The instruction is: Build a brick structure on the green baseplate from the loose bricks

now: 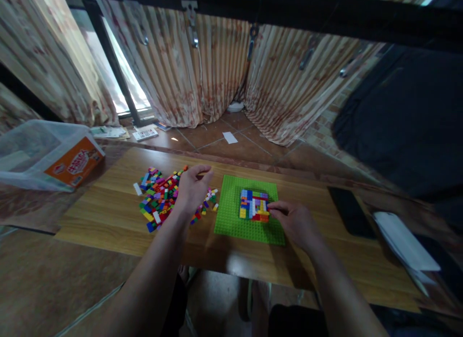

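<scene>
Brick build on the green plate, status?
Right hand at the brick build's right edge; left hand over the loose brick pile. Nothing visible blocking the build.

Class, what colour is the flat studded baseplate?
Bright green baseplate, best seen in the head view.

Taking the plate (227, 209) as the clock's centre, bare table (220, 250) runs at six o'clock, between the two forearms, which block seven and four. At twelve, a thin wooden strip lies open along the far edge. Nine o'clock is obstructed by the brick pile (159, 197) and the left hand (193, 187) (loose bricks spread toward the plate). The right hand (296, 221) blocks three; beyond it, open wood reaches the black slab (350, 211).
</scene>
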A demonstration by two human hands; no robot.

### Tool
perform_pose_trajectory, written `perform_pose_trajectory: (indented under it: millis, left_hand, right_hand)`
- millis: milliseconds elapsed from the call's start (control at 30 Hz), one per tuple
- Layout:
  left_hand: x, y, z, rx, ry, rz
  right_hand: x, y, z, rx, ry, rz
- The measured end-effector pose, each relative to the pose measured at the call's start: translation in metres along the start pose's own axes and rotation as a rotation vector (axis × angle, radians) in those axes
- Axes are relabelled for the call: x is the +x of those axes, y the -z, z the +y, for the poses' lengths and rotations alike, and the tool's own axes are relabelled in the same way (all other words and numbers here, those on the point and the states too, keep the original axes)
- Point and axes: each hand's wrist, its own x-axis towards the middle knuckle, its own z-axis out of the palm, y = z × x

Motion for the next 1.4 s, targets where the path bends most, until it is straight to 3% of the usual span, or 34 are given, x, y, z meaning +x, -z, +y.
perform_pose_trajectory:
  millis: [900,1167,1400]
  left_hand:
    - [-0.0011,0.0029,-0.0025,-0.006,-0.004,-0.056]
    - [-0.0013,0.0022,-0.0023,-0.081,0.030,-0.039]
    - [-0.0006,0.0033,0.0016,-0.043,0.020,-0.027]
  right_hand:
    - [0.0030,-0.0025,-0.0037,0.045,-0.031,-0.023]
    - [0.0062,-0.0015,0.0000,0.252,-0.156,-0.074]
    - [0.0058,0.0037,-0.0003,0.409,-0.360,-0.064]
